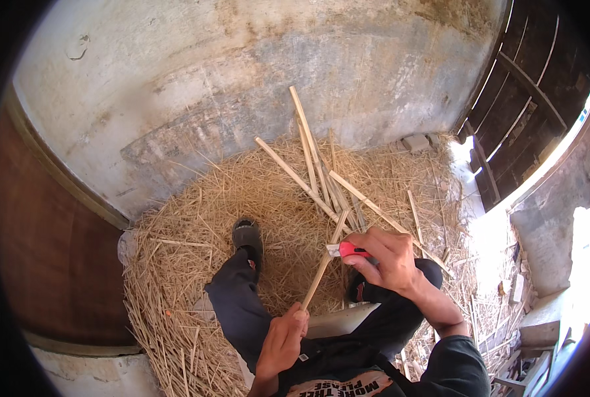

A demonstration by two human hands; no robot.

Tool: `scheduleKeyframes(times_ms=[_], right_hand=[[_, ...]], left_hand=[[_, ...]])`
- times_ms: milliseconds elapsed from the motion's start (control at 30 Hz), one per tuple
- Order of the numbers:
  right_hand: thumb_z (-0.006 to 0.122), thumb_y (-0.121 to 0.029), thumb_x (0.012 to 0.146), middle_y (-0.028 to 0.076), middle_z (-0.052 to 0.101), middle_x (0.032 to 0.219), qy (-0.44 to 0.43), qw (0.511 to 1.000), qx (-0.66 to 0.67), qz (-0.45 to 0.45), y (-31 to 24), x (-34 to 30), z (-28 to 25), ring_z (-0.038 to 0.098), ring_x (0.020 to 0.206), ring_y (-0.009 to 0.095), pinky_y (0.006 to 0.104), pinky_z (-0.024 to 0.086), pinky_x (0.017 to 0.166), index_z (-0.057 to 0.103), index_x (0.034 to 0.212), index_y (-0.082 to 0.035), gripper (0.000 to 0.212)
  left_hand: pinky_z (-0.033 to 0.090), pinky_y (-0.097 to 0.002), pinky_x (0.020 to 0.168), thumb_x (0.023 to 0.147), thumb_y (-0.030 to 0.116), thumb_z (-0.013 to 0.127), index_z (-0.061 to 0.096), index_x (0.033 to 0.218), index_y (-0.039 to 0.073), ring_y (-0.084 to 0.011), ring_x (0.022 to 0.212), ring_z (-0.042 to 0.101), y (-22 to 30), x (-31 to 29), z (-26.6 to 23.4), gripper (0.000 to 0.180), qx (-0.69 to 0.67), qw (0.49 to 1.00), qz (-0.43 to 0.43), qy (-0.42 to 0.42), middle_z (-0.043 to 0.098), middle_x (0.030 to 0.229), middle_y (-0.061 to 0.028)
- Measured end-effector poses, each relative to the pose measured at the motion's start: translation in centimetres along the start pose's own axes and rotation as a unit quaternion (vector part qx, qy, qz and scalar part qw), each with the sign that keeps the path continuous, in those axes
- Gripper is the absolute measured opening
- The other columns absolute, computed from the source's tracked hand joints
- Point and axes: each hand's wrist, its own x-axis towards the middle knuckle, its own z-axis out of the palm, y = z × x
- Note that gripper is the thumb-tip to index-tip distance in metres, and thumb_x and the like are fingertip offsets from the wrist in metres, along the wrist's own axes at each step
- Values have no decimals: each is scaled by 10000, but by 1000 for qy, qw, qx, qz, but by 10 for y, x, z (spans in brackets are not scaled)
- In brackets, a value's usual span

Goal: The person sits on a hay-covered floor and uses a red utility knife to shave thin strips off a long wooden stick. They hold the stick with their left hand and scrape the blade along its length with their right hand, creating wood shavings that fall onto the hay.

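My left hand is closed round the lower end of a thin bamboo strip, which slants up and to the right in front of me. In my right hand is a red utility knife, fingers wrapped round its handle. Its pale blade end meets the strip a little above the middle. Beyond the strip's upper tip lies a loose pile of longer bamboo strips, some leaning toward the wall.
Straw-like shavings cover the floor around my feet. A stained wall rises ahead. At left is a brown door panel; at right, dark wooden planks with bright gaps. A dark shoe shows on my left foot.
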Motion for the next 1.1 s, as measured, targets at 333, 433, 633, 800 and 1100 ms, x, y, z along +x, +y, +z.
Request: scheduleKeyframes(times_ms=[333, 433, 633, 800, 1100], right_hand=[[873, -331, 891, 2, 635, 774, 11, 1000, -21, 5, -2, 5, 6, 645, 577, 204, 344, 511, 517, 790, 1098, -128, 302], [871, -337, 892, 2, 630, 765, 32, 999, -6, -4, 4, 5, 9, 638, 564, 207, 346, 502, 508, 794, 1101, -132, 303], [878, -328, 882, 7, 631, 753, 23, 999, -40, -3, 7, 6, 4, 639, 562, 210, 344, 491, 502, 803, 1102, -145, 296], [881, -337, 875, 13, 640, 754, 55, 998, -38, 9, 15, 7, 4, 637, 563, 216, 351, 493, 508, 807, 1101, -155, 299], [725, -271, 1056, 47, 737, 776, 196, 930, -83, 299, 93, 23, -40, 548, 532, 115, 335, 416, 480, 816, 1140, -54, 250]], left_hand=[[455, -430, 630, 1161, 269, 377, 547, 920, -2, -321, 611, 560, 2, -2, 6, 400, 73, 996, -3, 45, 530, 712, -131], [460, -430, 630, 1159, 285, 385, 545, 907, 4, -324, 603, 567, 1, -4, 8, 410, 63, 997, -18, 43, 534, 694, -134], [459, -421, 626, 1160, 259, 389, 564, 924, -7, -297, 600, 565, -3, -7, 6, 396, 59, 998, -3, 37, 536, 690, -121], [458, -409, 627, 1163, 240, 391, 569, 935, -11, -289, 603, 564, -5, -13, 4, 383, 49, 998, -8, 24, 535, 692, -120], [411, -340, 595, 1176, 349, 393, 530, 912, 23, -136, 631, 484, -23, -40, -9, 441, -62, 988, -136, -37, 489, 714, -31]])
